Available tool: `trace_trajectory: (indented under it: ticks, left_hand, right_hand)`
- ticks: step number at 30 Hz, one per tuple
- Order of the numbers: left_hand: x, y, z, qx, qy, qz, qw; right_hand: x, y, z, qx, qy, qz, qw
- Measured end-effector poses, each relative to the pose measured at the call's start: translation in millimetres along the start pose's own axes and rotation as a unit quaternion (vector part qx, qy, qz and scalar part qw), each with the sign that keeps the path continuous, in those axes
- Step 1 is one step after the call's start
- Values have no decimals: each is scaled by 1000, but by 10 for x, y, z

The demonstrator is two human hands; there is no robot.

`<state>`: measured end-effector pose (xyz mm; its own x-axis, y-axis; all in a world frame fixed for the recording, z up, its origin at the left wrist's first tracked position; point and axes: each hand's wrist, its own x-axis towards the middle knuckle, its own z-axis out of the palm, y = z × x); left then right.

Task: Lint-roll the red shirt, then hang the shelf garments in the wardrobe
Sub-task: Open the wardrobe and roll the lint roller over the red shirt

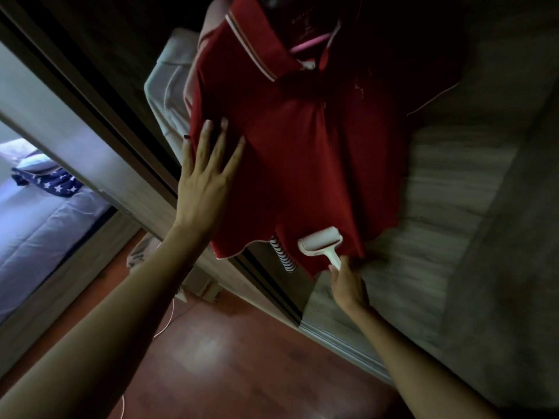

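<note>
Red knit fabric fills the centre of the frame: a soft red polo shirt [302, 152] with a white-striped collar is hung on a pink hanger [305, 46] against a pale wood-grain wardrobe door [447, 189]. The left hand [205, 176] is spread flat on the cloth at centre left, fingers straight. A white lint roller [321, 240] is held by its handle in the right hand [348, 285] at the hem, lower centre. The shirt looks light and limp, likely to bunch; it is best steadied with a flat palm.
</note>
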<state>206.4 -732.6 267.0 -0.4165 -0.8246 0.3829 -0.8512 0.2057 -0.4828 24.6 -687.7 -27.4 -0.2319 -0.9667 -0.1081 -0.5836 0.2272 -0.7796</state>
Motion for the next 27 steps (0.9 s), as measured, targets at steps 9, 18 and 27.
trace_trajectory:
  ticks: [9, 18, 27]
  left_hand:
    - [-44, 177, 148, -47, 55, 2, 997]
    - [-79, 387, 203, -152, 86, 19, 984]
    - [-282, 386, 236, -272, 128, 110, 947]
  right_hand:
    - [-187, -96, -373, 50, 57, -7, 997]
    - [-355, -302, -984, 4, 174, -28, 984]
    - [-1033, -918, -1212, -25, 313, -26, 949]
